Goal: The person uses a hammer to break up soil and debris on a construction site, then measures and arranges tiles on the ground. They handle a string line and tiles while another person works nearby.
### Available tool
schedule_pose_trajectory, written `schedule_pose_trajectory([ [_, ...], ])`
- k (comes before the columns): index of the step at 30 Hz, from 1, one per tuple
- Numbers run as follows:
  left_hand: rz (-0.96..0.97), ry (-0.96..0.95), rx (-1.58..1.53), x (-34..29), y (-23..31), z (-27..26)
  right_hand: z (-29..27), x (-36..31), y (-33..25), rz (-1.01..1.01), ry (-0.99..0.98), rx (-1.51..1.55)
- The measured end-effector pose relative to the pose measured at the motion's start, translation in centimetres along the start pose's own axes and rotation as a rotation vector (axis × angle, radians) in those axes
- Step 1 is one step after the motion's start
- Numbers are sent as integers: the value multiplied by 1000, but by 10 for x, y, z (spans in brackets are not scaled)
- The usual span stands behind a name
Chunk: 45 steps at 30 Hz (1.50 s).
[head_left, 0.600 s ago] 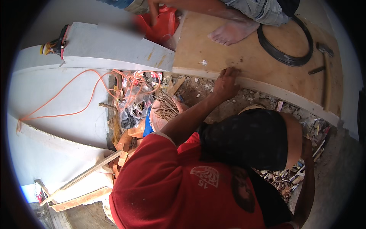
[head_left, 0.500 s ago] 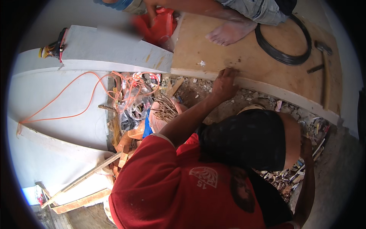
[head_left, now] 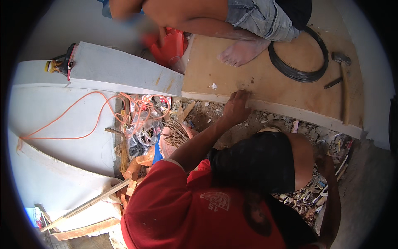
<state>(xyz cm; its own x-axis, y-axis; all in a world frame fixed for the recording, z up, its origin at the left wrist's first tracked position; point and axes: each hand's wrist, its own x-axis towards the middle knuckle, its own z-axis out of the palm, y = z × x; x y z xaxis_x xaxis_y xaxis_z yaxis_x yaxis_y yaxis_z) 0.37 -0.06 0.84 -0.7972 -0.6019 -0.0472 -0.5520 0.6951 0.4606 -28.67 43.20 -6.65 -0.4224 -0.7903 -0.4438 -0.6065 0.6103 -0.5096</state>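
Observation:
My left hand point(head_left: 237, 107) reaches forward to the near edge of a brown wooden board point(head_left: 286, 89). Its bent fingers lie close together over the top of that edge. My right hand point(head_left: 325, 165) hangs low beside my bent knee, just above rubble and scraps point(head_left: 309, 199); its fingers are dark and partly hidden, so I cannot make out anything in them. By my left forearm stands a pinkish bucket point(head_left: 166, 145) with a bundle of thin brown sticks point(head_left: 175, 133) in it. Part of the bucket is behind my arm.
Another person's bare foot point(head_left: 244, 52) rests on the board, near a coil of black cable point(head_left: 298, 76) and a hammer point(head_left: 344, 83). Their hand is by a red bag point(head_left: 170, 47). An orange cord point(head_left: 97, 114) trails left over pale panels. Wood offcuts point(head_left: 132, 182) lie at the left.
The whole view has shifted, so the board and tools sit lower and further left. More of the other person shows. My left hand stays at the board's edge; my right stays beside my knee.

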Motion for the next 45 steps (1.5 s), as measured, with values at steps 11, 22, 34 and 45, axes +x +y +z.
schedule_pose_trajectory([
  [11, 68, -807, -675, 1, 94, -99, -2, 13, 11, -187, 69, 52],
  [22, -160, -89, -883, 35, 41, -130, -2, 10, 28, -307, 217, -37],
  [34, -571, 653, -1319, 70, -161, -144, -5, 11, 17, -177, 88, 60],
  [45, -592, 722, -1302, 79, -154, -144, -11, 4, 13, -184, 129, 11],
])
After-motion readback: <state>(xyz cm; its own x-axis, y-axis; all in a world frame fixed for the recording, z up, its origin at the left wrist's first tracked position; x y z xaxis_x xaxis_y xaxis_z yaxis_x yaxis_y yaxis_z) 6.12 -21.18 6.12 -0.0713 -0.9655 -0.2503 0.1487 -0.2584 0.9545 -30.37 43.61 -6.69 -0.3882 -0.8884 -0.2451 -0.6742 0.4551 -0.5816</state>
